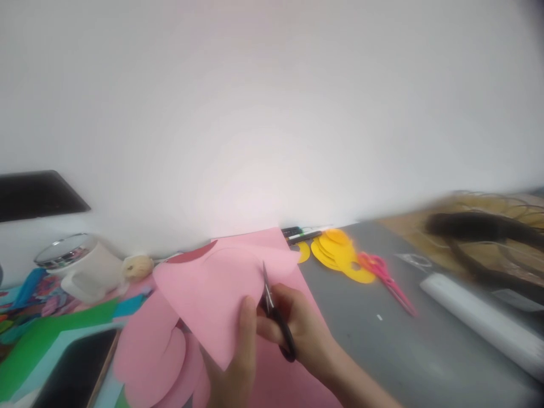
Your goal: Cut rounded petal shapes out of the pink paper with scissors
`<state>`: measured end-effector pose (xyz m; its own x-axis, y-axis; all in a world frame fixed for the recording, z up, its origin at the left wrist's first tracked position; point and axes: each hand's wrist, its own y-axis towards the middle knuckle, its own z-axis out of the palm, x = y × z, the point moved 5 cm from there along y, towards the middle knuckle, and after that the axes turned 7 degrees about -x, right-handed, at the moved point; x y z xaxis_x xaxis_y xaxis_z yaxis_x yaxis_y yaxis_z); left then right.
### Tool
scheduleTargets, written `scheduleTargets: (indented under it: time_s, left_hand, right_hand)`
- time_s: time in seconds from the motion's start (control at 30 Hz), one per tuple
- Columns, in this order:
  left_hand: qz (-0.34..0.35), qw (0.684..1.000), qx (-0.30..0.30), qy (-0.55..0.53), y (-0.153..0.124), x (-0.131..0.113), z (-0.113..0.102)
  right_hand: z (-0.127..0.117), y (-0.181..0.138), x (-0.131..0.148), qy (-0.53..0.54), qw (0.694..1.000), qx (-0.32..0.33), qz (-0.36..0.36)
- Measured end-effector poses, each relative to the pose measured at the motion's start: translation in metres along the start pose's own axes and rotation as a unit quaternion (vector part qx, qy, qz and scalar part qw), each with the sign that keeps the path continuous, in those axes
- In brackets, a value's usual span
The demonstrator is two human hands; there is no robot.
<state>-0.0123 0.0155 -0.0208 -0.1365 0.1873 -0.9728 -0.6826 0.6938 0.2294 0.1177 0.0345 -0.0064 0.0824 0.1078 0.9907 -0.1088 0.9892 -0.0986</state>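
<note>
My left hand [238, 357] grips a pink sheet of paper [212, 294] by its lower right side, the thumb lying on top. In my right hand [301, 323] is a pair of black-handled scissors [283, 334], its blades pointing away from me at the sheet's cut, curved edge. Part of the handle is hidden by the fingers. Beneath lies another, larger pink sheet [289, 374]. Several rounded pink paper pieces [148, 351] overlap at the left of my left hand.
Yellow paper pieces [335, 252], pink scissors [389, 283] and a white roll [480, 323] lie on the grey surface [357, 340] at right. On the left are a phone [80, 368], green paper [46, 345] and a white mug [91, 272]. A white wall [272, 113] stands behind.
</note>
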Motion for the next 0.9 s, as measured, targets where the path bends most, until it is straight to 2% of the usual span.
scheduleTargets:
  time_s: [0.17,0.37,0.5,0.7,0.9]
  left_hand:
    - [-0.006,1.000,0.002,0.017,0.001,0.005,-0.001]
    - [-0.052,0.999,0.003,0.011,-0.001,0.013,-0.002]
    - [-0.048,0.999,0.006,0.003,-0.001,0.018,-0.003]
    - [-0.049,0.999,-0.016,-0.005,-0.008,0.012,-0.001]
    - [-0.066,0.998,0.003,-0.008,-0.010,0.008,0.002]
  right_hand:
    - [0.000,0.000,0.002,-0.007,1.000,0.003,-0.001]
    - [0.003,-0.002,0.005,-0.005,1.000,0.009,0.002]
    - [0.003,-0.003,0.006,0.009,1.000,0.007,0.004]
    - [0.003,-0.004,0.006,0.017,1.000,0.005,0.021]
    - [0.004,-0.002,0.007,0.006,1.000,0.015,0.022]
